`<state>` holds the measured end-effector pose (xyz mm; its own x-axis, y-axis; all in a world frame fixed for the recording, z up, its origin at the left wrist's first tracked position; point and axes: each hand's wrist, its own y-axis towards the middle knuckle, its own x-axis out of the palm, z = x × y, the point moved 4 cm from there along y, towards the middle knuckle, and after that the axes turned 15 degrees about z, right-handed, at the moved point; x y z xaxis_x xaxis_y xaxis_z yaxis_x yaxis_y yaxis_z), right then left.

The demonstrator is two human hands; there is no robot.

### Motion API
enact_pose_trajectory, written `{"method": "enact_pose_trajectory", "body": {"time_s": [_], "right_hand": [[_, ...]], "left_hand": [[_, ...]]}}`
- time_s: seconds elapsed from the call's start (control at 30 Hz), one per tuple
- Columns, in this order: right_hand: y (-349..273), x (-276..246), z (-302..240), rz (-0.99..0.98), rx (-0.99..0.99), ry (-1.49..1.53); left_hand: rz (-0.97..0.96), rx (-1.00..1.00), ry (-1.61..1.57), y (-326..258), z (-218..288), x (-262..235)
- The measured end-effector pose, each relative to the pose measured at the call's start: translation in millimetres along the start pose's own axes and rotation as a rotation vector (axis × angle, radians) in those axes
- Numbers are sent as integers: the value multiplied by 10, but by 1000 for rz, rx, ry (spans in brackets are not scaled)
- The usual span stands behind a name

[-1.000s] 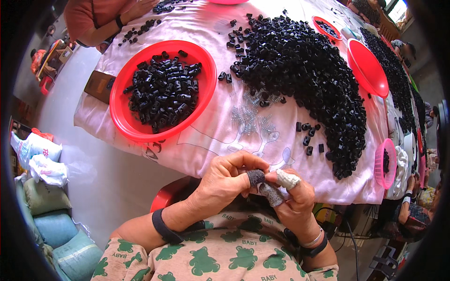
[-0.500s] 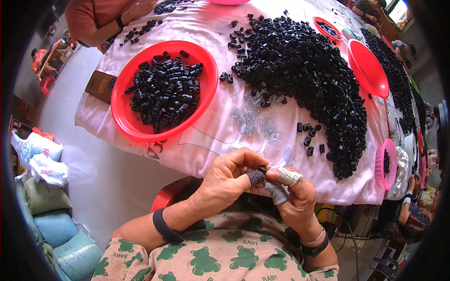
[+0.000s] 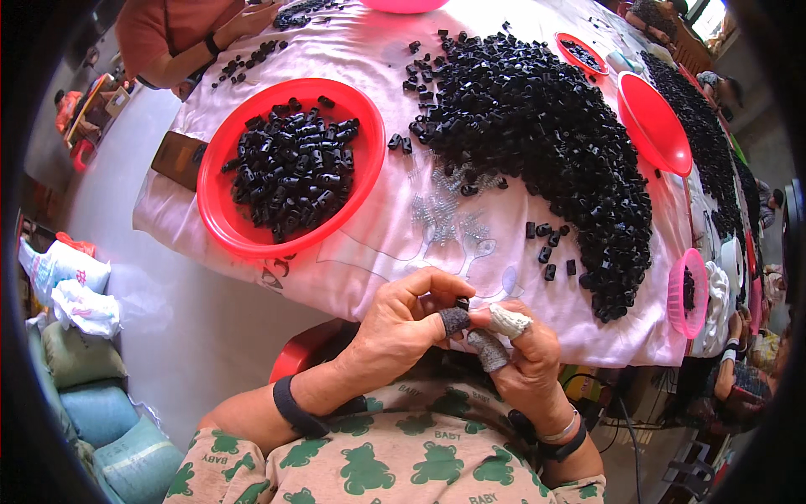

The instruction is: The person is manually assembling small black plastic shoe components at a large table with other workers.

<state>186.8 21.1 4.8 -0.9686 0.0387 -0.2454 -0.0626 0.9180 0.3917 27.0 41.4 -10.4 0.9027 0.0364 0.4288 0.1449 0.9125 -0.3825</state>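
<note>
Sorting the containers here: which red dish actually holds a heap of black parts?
The big round red dish at the table's left; the red one on the right is tilted and looks empty.

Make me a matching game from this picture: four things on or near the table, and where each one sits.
Things:
1. red tray
2. big heap of black parts
3. pink basket
4. small black part

Places:
A. at the table's right edge
B. pinched between the left hand and right hand
C. on the left of the cloth, filled with black pieces
D. spread loose across the middle of the cloth

Pairs: 1-C, 2-D, 3-A, 4-B
</note>
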Motion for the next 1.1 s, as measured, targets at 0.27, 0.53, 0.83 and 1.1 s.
{"method": "enact_pose_trajectory", "body": {"time_s": [0.27,0.53,0.83,1.1], "right_hand": [[-13,3,42,59,89,-104],[19,-17,1,33,59,-166],[380,-870,178,361,41,-693],[627,-905,241,217,102,-1076]], "left_hand": [[17,65,73,59,-41,-113],[56,55,121,56,-37,-117],[82,57,163,63,11,-100],[46,11,89,58,13,-128]]}}
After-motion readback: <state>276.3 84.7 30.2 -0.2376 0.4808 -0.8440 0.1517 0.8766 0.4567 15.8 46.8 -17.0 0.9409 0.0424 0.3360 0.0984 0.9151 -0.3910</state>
